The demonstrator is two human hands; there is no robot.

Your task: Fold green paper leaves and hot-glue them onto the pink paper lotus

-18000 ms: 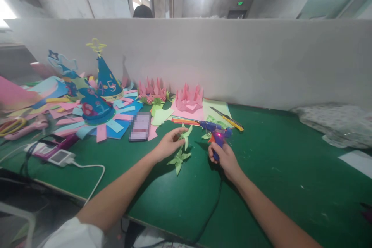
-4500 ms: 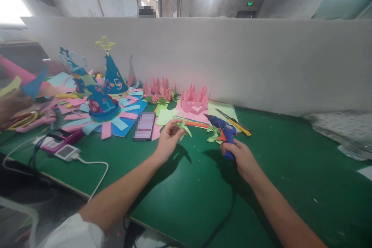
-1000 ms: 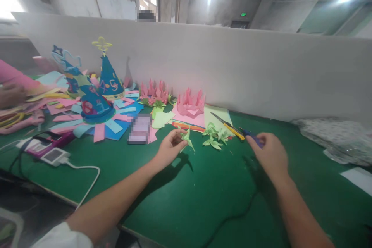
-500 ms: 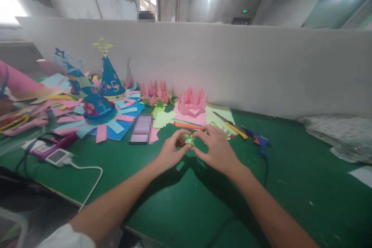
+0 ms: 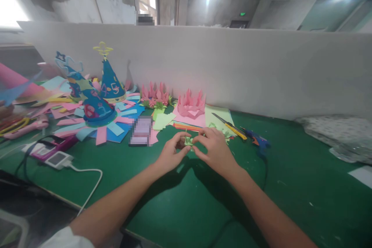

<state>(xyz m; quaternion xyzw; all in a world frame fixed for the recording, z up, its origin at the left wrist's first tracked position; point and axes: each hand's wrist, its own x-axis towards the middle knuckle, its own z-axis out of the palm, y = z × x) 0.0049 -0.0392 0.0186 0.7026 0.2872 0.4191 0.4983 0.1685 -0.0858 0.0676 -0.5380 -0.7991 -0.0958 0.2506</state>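
Note:
A small light-green folded paper flower is held between my two hands above the green table. My left hand pinches it from the left with thumb and fingers. From the right, the thumb and fingertips of my right hand grip its edge. Behind my hands lie orange and red paper strips. More light-green folded paper lies partly hidden behind my right hand. Farther back, a pink paper crown stands on pink paper, beside pink paper flowers with green leaves.
A yellow utility knife and a blue glue gun lie to the right. Blue cone hats, paper strips and a phone are at left. A power strip trails a white cable. A white partition stands behind.
My hands keep hold of the green paper flower, with only slight finger movement. At the far left, a blue strip has come into view by another person's hand. The view has tilted slightly.

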